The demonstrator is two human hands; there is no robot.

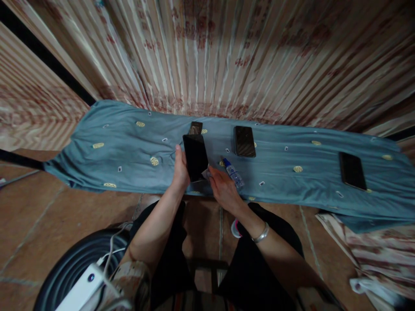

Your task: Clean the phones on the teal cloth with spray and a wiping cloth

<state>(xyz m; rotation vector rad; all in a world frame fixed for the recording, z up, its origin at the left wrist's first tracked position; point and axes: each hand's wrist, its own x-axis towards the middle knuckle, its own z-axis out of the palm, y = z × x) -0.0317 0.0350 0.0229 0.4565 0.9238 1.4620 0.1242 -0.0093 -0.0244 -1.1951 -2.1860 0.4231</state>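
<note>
"Two bare hands worked at a dark phone: how did each grip stand?"

"The left hand held the dark phone at its left long edge, thumb raised alongside; its other fingers were hidden, so their exact closure could not be told. The right hand was closed in a pinch on a small pale wipe."

"Where did the phone lie from that pinch?"

"Just to the left and mostly beyond it. The wipe met the phone's near right corner, so the right hand was at the near end and the left hand along the side. The long axis ran away from the person, its far end tilted slightly left, and the dark face was turned upward."

"And what lay farther from the grips?"

"Just beside the right hand, on its right, lay a clear bottle, its blue cap pointing away. Past the phone's far end, partly covered by it, was a small dark rectangle. Beyond the bottle lay a thick dark device, possibly two stacked. Well apart to the right lay another dark phone-like slab. All rested on a blue patterned cloth, with pleated fabric behind."
</note>
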